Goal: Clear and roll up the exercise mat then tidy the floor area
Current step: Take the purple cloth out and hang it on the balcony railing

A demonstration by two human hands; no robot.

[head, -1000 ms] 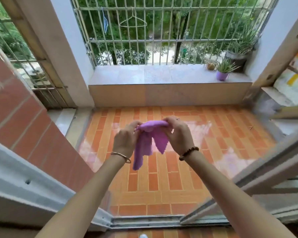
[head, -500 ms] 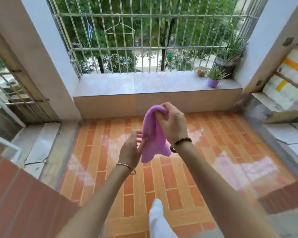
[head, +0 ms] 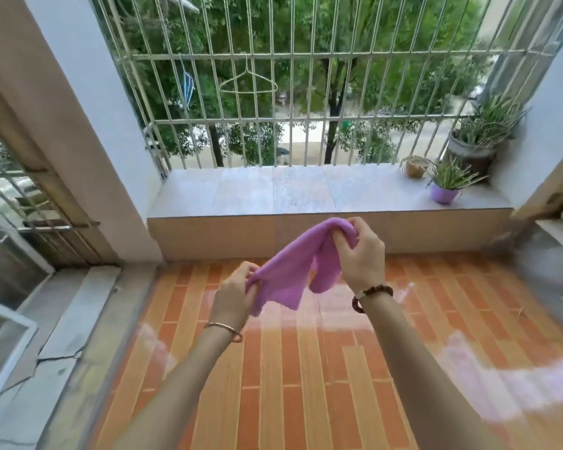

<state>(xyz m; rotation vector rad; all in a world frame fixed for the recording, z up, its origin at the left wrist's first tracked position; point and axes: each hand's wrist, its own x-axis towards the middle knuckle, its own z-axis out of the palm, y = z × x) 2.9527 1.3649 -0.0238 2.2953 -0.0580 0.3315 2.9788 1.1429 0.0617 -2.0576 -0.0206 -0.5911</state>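
Note:
A purple cloth (head: 290, 267) hangs stretched between both hands in front of me, above the orange tiled balcony floor (head: 306, 384). My right hand (head: 359, 254) grips its upper end, fingers curled round a bunched fold. Lower and to the left, my left hand (head: 236, 293) pinches the cloth's other edge. The cloth's loose part droops between them. No exercise mat is in view.
A grey stone ledge (head: 273, 190) runs under the barred window (head: 290, 92). A purple plant pot (head: 444, 193) and larger potted plants (head: 475, 138) stand at its right end. Wire hangers (head: 247, 82) hang on the bars. A cracked grey sill (head: 62, 319) lies left.
I have stepped out onto the balcony and the view rose. My left hand, free half a second ago, now pinches the cloth's lower edge and pulls it out to the left.

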